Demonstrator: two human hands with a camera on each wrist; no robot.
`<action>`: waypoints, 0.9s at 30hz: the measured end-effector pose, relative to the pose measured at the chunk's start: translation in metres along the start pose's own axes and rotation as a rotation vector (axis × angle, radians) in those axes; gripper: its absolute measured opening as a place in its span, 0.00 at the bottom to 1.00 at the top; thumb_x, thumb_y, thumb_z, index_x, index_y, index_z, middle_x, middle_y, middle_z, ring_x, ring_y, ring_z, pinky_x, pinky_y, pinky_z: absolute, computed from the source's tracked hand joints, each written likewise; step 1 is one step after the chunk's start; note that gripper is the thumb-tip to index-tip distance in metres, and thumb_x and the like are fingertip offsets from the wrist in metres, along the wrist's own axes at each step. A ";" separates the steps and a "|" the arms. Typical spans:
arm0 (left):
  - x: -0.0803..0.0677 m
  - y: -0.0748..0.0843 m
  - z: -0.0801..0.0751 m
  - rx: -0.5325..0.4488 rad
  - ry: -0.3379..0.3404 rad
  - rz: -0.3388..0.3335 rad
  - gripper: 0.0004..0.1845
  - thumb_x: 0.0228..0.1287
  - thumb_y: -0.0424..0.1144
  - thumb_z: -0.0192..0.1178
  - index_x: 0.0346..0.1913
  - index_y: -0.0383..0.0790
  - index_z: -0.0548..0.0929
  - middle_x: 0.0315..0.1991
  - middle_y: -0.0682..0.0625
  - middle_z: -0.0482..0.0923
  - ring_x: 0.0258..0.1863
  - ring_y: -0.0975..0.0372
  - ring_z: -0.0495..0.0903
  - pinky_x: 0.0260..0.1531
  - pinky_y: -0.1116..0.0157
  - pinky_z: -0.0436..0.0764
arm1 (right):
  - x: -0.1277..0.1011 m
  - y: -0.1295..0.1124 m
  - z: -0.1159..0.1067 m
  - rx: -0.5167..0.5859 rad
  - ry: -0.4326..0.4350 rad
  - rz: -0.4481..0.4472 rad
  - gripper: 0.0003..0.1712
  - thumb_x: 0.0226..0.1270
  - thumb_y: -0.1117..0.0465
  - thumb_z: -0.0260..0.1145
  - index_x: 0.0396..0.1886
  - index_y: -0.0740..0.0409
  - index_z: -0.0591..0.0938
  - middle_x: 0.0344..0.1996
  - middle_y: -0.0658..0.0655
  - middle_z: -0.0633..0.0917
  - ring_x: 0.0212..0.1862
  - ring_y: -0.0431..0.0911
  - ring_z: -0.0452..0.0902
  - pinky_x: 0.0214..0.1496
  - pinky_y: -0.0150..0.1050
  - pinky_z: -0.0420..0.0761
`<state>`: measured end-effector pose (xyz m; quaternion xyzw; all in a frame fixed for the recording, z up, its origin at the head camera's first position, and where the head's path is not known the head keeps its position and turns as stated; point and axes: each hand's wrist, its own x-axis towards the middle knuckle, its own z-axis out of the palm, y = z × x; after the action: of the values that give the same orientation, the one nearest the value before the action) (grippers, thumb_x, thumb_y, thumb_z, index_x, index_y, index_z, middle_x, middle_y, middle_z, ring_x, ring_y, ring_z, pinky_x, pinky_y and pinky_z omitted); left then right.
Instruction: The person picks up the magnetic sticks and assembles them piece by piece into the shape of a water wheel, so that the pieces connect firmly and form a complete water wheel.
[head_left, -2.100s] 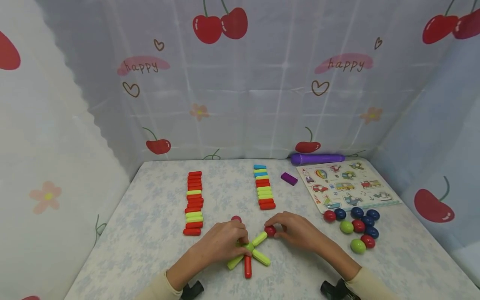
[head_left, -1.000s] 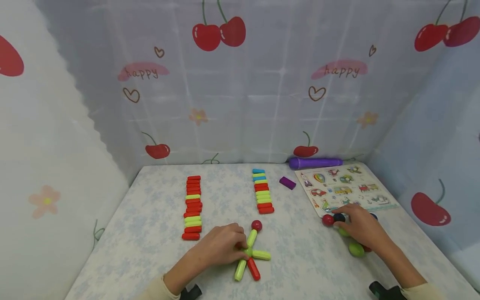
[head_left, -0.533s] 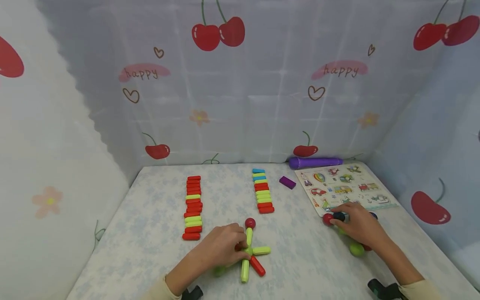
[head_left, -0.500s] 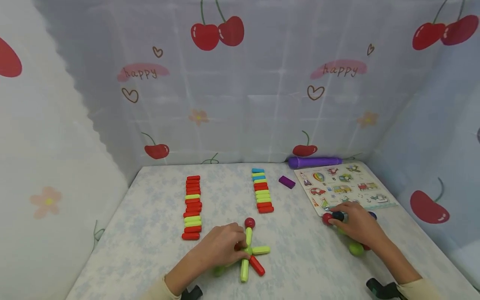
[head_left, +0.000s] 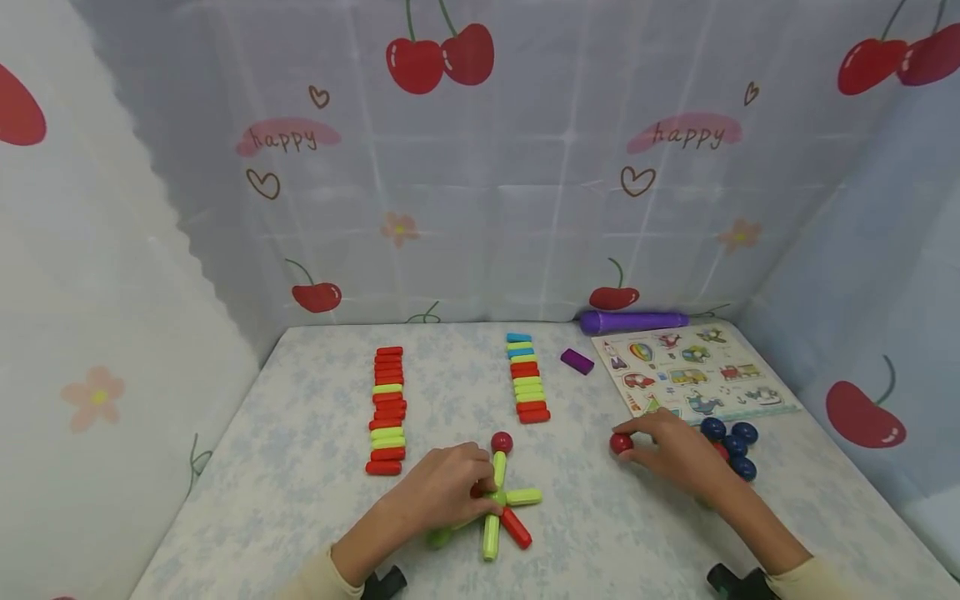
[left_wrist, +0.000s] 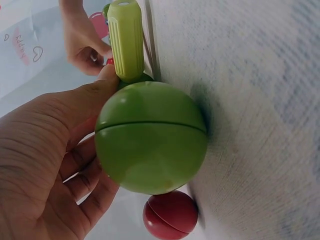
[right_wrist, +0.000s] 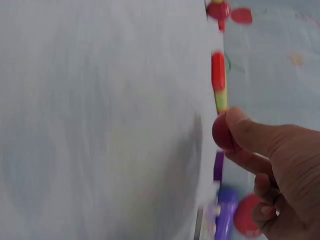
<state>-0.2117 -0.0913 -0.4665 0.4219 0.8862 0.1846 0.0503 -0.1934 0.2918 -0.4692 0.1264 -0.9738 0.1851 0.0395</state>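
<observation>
Pinching a glossy red ball [head_left: 621, 442] centre-right was the right hand [head_left: 675, 452]; the left hand [head_left: 444, 487] gripped a lime-and-red rod star [head_left: 499, 498] lower-centre.

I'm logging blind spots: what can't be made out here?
Head view: how many balls the right hand covers.
Head view: how rods join behind the left hand.
Head view: fine marks on the sheet, too small.
Right wrist view: purple tube, cut off by bottom edge.

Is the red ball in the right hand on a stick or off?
Off: the right hand pinches the red ball, nothing visibly joined to it.
</observation>
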 end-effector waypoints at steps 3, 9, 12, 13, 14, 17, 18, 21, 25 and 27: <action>0.000 0.000 0.000 0.001 0.000 0.010 0.11 0.62 0.52 0.81 0.41 0.53 0.94 0.29 0.64 0.75 0.30 0.73 0.70 0.27 0.75 0.72 | 0.000 -0.021 0.008 0.077 -0.079 -0.091 0.20 0.64 0.51 0.83 0.55 0.43 0.92 0.46 0.40 0.89 0.49 0.43 0.80 0.49 0.42 0.85; 0.000 0.000 0.001 0.011 0.016 0.025 0.11 0.61 0.52 0.81 0.40 0.53 0.94 0.29 0.65 0.75 0.30 0.73 0.70 0.27 0.76 0.72 | 0.004 -0.051 0.025 0.188 -0.235 -0.241 0.18 0.66 0.48 0.81 0.55 0.37 0.90 0.47 0.33 0.86 0.52 0.37 0.78 0.54 0.39 0.84; 0.000 -0.001 0.000 0.019 0.022 0.026 0.11 0.61 0.52 0.81 0.40 0.53 0.94 0.29 0.64 0.76 0.30 0.73 0.70 0.27 0.76 0.72 | 0.008 -0.060 0.030 0.217 -0.266 -0.267 0.17 0.66 0.49 0.81 0.54 0.35 0.90 0.47 0.32 0.85 0.52 0.35 0.78 0.58 0.41 0.84; 0.000 -0.001 0.000 0.021 0.023 0.025 0.11 0.61 0.52 0.81 0.39 0.53 0.93 0.29 0.64 0.76 0.30 0.73 0.70 0.27 0.76 0.72 | 0.009 -0.063 0.031 0.224 -0.271 -0.271 0.17 0.66 0.49 0.81 0.54 0.35 0.90 0.47 0.31 0.85 0.52 0.35 0.77 0.58 0.42 0.84; 0.000 -0.001 0.000 0.023 0.024 0.025 0.11 0.61 0.52 0.81 0.39 0.53 0.93 0.29 0.64 0.76 0.30 0.73 0.70 0.27 0.76 0.72 | 0.010 -0.065 0.032 0.232 -0.276 -0.272 0.17 0.67 0.49 0.81 0.54 0.35 0.90 0.47 0.31 0.85 0.52 0.35 0.77 0.59 0.41 0.84; 0.000 0.000 0.000 0.024 0.025 0.026 0.11 0.61 0.52 0.81 0.39 0.53 0.93 0.29 0.64 0.76 0.30 0.73 0.70 0.27 0.76 0.72 | 0.013 -0.069 0.034 0.248 -0.283 -0.280 0.17 0.66 0.49 0.81 0.54 0.35 0.90 0.47 0.31 0.85 0.52 0.35 0.77 0.57 0.39 0.83; 0.000 0.000 0.000 0.025 0.026 0.027 0.11 0.61 0.52 0.81 0.39 0.53 0.93 0.29 0.64 0.76 0.30 0.73 0.70 0.27 0.76 0.72 | 0.013 -0.070 0.034 0.251 -0.284 -0.283 0.17 0.66 0.49 0.81 0.54 0.35 0.90 0.47 0.31 0.85 0.52 0.36 0.77 0.56 0.39 0.83; 0.000 0.000 0.001 0.028 0.028 0.029 0.11 0.61 0.52 0.81 0.39 0.52 0.93 0.29 0.64 0.76 0.30 0.73 0.70 0.27 0.76 0.72 | 0.013 -0.069 0.036 0.257 -0.280 -0.279 0.17 0.66 0.49 0.81 0.54 0.35 0.90 0.47 0.31 0.85 0.51 0.36 0.77 0.55 0.38 0.83; 0.000 0.000 0.001 0.031 0.030 0.029 0.11 0.61 0.53 0.81 0.38 0.52 0.93 0.29 0.65 0.76 0.30 0.73 0.70 0.27 0.76 0.72 | 0.012 -0.067 0.039 0.290 -0.272 -0.260 0.18 0.67 0.49 0.80 0.55 0.37 0.90 0.48 0.32 0.86 0.51 0.37 0.77 0.54 0.37 0.83; -0.001 -0.001 0.001 0.030 0.032 0.031 0.11 0.60 0.52 0.81 0.38 0.52 0.93 0.29 0.65 0.76 0.30 0.73 0.70 0.26 0.76 0.71 | 0.012 -0.066 0.041 0.314 -0.268 -0.251 0.18 0.68 0.48 0.80 0.56 0.38 0.90 0.48 0.33 0.86 0.50 0.37 0.78 0.53 0.36 0.82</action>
<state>-0.2115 -0.0919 -0.4675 0.4331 0.8831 0.1785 0.0269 -0.1886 0.2145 -0.4822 0.2744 -0.9063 0.3095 -0.0874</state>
